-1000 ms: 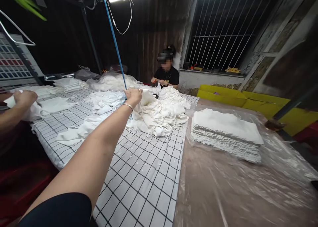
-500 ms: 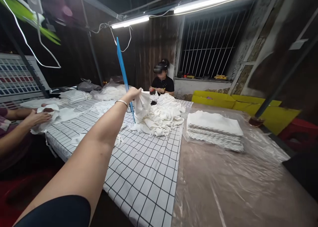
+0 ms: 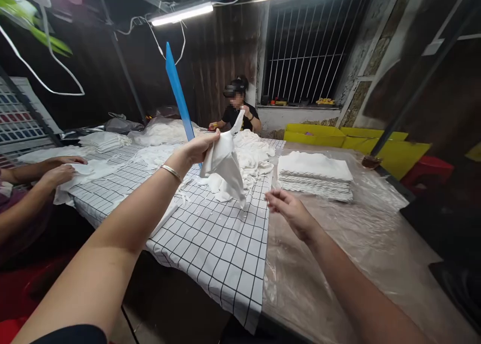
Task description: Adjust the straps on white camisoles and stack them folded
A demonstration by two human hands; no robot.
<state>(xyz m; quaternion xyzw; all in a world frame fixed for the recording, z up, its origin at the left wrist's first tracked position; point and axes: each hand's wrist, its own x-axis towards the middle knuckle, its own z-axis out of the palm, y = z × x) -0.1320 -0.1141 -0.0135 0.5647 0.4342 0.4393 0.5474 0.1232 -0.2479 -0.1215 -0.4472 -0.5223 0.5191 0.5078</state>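
Note:
My left hand (image 3: 201,146) is closed on a white cloth piece (image 3: 225,158), which hangs in folds above the checked tablecloth (image 3: 218,238). Beyond it lies a loose heap of white cloth (image 3: 253,151). My right hand (image 3: 287,208) is raised over the edge between the checked cloth and the plastic sheet, fingers slightly curled and apart, with nothing in them. Just past that hand stands a neat stack of white cloth pieces (image 3: 313,171). A blue upright strip (image 3: 179,96) rises behind my left hand.
Across the table a person (image 3: 240,106) handles white cloth. At the left, another person's hands (image 3: 62,171) rest on white fabric. Clear plastic sheeting (image 3: 338,243) covers the brown surface at right. Yellow bins (image 3: 315,135) stand behind, beside a metal pole (image 3: 413,88).
My left hand has drawn the cloth piece off the heap, nearer to me. My right hand has come into view from the right. The person opposite has raised a hand with cloth.

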